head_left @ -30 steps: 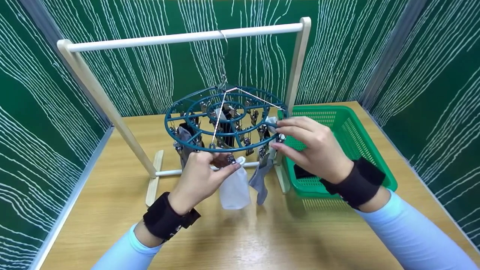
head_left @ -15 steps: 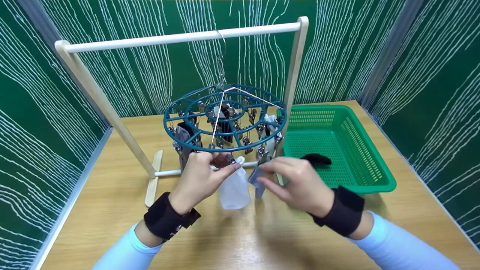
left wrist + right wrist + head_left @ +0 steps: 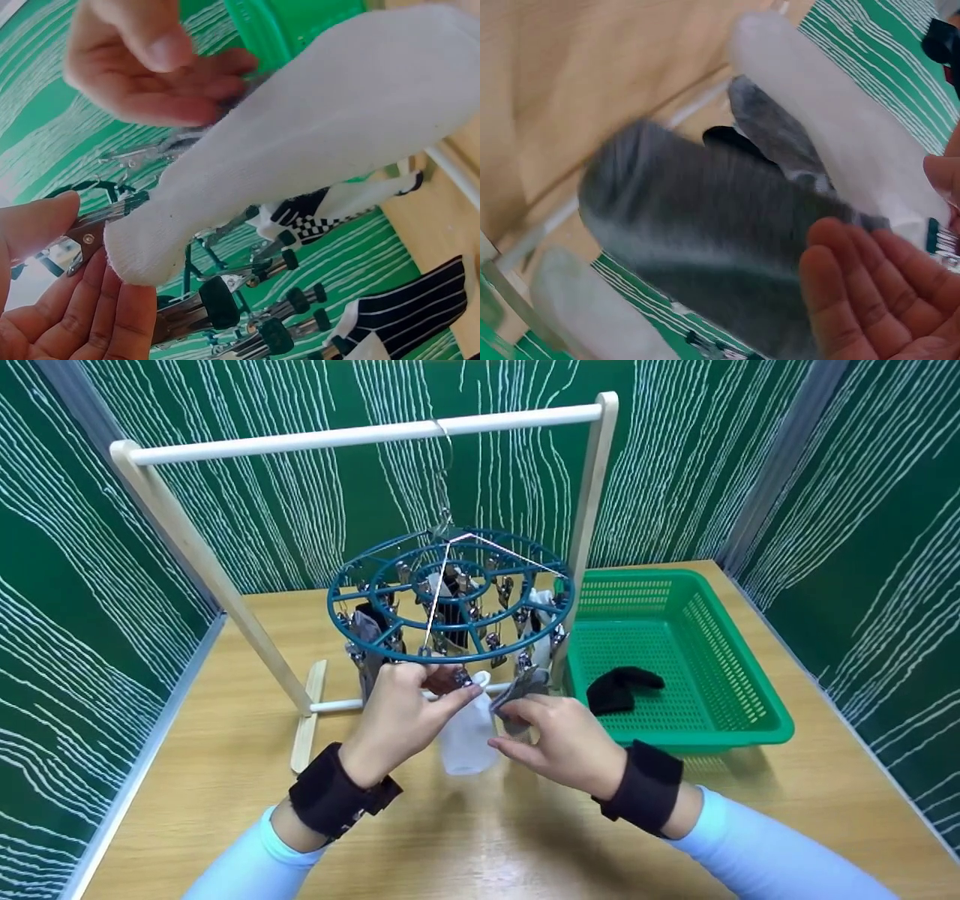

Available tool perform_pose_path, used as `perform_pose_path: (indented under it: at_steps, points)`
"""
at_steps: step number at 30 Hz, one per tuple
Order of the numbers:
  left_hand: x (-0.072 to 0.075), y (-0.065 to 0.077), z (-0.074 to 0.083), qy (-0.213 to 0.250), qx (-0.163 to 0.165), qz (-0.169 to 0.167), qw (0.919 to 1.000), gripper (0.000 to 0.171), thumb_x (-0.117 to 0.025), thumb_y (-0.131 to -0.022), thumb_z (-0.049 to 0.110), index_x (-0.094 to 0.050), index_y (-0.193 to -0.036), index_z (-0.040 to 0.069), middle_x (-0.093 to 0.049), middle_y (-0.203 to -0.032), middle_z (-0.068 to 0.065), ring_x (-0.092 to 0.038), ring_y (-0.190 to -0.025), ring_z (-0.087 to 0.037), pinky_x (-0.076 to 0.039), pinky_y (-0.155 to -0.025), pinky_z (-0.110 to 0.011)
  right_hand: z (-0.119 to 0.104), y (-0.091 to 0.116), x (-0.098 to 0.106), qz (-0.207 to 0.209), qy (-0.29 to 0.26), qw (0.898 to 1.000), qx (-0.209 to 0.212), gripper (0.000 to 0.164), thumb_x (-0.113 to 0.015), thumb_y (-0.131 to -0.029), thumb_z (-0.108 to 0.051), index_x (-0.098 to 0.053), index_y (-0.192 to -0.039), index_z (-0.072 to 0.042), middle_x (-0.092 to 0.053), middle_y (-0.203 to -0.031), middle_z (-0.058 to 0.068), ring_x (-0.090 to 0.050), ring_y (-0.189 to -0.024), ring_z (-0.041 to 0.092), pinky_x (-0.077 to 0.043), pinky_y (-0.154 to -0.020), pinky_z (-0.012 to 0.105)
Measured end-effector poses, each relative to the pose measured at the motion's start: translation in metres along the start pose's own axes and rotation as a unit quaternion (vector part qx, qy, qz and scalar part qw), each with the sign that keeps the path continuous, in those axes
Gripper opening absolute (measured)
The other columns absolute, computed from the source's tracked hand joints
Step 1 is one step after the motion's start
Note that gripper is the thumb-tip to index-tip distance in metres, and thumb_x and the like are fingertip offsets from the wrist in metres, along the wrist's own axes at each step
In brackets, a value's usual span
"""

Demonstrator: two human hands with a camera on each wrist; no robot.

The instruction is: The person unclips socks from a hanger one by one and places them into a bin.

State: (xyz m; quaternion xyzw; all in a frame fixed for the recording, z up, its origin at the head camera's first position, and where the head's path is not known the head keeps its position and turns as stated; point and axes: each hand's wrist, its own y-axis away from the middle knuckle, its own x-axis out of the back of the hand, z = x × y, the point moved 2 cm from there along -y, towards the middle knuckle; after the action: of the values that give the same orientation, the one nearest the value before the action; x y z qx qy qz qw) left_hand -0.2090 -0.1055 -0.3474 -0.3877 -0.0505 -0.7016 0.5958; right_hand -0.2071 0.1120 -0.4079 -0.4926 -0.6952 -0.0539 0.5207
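White sock: the white sock [image 3: 466, 746] hangs below the near side of the teal round hanger [image 3: 471, 628], between my two hands, over the bench [image 3: 480, 847].
Left grip: my left grip [image 3: 397, 720] pinches a metal clip [image 3: 88, 234] between thumb and fingers, right at the sock's cuff. Whether the clip's pads bite the cloth, I can't tell.
Right grip: my right grip [image 3: 566, 739] has its fingers nearly straight, thumb apart, pinching nothing that I can see. It sits beside the grey sock [image 3: 705, 210]; contact unclear.
Key relation: cuff at my left fingertips, rest of the white sock falling away beneath them and a little to their right. Left grip is clearly nearer; I judge any further handling turns on that cuff and clip.
White sock's long axis: near upright, lower end leaning slightly left in the head view.
White sock points: cuff up at the clip, toe end down towards the bench.
Grey sock: hangs just right of the white one, cuff up; lower part hidden by my right grip in the head view.
Green basket: off to my right, the green basket [image 3: 757, 667] holds a black sock [image 3: 622, 690], well apart from my left grip.
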Motion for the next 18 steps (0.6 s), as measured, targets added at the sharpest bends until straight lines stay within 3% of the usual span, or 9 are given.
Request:
perform_pose_path:
  at_steps: [4,10,14,18]
  points:
    - [-0.001,-0.001,0.0,0.001,-0.004,0.005,1.0,0.017,-0.084,-0.097,0.019,-0.084,-0.104,0.003,-0.084,-0.095,-0.01,-0.08,-0.087,-0.022,-0.067,-0.086,-0.044,0.009,-0.004,-0.01,-0.008,0.011,1.0,-0.024,0.031,-0.089,-0.093,-0.029,-0.077,-0.108,-0.004,-0.08,-0.099,0.009,-0.075,-0.084,0.021,-0.067,-0.075,0.038]
    - [-0.001,-0.001,0.0,0.005,-0.011,0.016,0.9998,0.018,-0.085,-0.096,0.019,-0.084,-0.103,0.003,-0.084,-0.095,-0.01,-0.081,-0.087,-0.022,-0.068,-0.083,-0.043,0.02,-0.007,-0.023,-0.017,-0.015,1.0,-0.021,0.037,-0.091,-0.091,-0.027,-0.074,-0.115,-0.004,-0.075,-0.11,0.012,-0.072,-0.093,0.025,-0.066,-0.079,0.04]
    - [-0.001,-0.001,0.0,0.009,-0.015,0.018,0.9997,0.018,-0.084,-0.097,0.02,-0.084,-0.103,0.003,-0.084,-0.095,-0.009,-0.08,-0.086,-0.021,-0.068,-0.082,-0.042,0.024,-0.008,-0.033,-0.036,-0.084,0.995,-0.028,0.035,-0.091,-0.091,-0.021,-0.075,-0.115,-0.002,-0.074,-0.118,0.013,-0.074,-0.1,0.026,-0.067,-0.087,0.04]
    - [-0.001,-0.001,0.0,0.014,-0.017,0.022,0.9995,0.017,-0.084,-0.097,0.021,-0.083,-0.101,0.005,-0.084,-0.093,-0.008,-0.08,-0.085,-0.02,-0.068,-0.082,-0.043,0.026,-0.01,-0.042,-0.071,-0.173,0.981,-0.05,0.031,-0.086,-0.094,-0.014,-0.075,-0.118,0.003,-0.075,-0.124,0.018,-0.076,-0.11,0.03,-0.067,-0.094,0.041]
